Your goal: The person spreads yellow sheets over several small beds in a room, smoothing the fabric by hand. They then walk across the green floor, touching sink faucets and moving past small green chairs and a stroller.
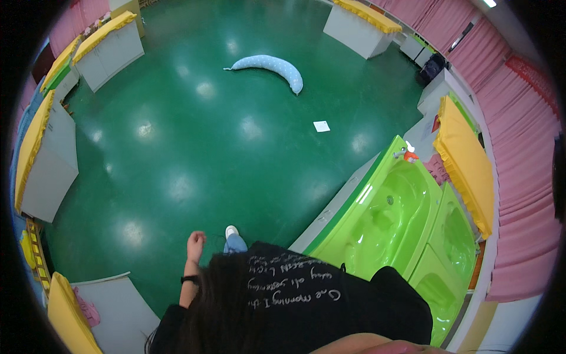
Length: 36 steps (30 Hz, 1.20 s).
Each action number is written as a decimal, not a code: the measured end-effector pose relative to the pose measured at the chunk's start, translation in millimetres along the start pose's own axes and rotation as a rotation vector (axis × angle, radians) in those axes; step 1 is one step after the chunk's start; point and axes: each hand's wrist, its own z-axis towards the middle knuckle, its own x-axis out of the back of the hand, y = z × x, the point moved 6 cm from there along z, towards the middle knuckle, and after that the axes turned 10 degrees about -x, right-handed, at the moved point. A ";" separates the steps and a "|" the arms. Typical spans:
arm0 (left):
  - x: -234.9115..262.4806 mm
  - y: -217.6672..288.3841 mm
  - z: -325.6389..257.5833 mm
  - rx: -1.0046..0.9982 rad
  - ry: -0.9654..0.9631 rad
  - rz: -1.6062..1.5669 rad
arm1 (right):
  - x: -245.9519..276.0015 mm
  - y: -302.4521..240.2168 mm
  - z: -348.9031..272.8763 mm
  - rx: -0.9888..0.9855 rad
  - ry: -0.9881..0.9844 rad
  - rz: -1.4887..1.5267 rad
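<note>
My left hand [196,243] hangs over the green floor beside my body, a black band on its wrist. Its fingers are loosely curled in, and nothing shows in them. My right hand is out of sight; only the black sleeve on that side shows. Farther ahead, a light blue crescent-shaped cushion [272,63] with white spots lies on the floor [177,153]. A small white sheet [321,126] lies nearer, to the right of the cushion. Both are well away from my left hand.
Close on my right stands a bright green basin unit [377,218] with a tap [402,154]. White cabinets with yellow covers line the left side [53,159] and the far right [361,29]. Pink curtains [519,177] hang along the right wall. A dark bag [433,68] sits by it.
</note>
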 end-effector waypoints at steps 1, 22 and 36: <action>-0.5 8.3 28.6 0.041 0.004 0.007 | -4.6 3.2 -7.2 0.008 0.011 0.008; -291.8 124.8 440.7 -0.092 -0.673 0.202 | -109.4 28.8 -7.5 -0.079 0.328 0.345; -549.6 238.9 566.2 -0.230 -0.995 0.469 | -135.6 -13.5 26.9 -0.119 0.477 0.430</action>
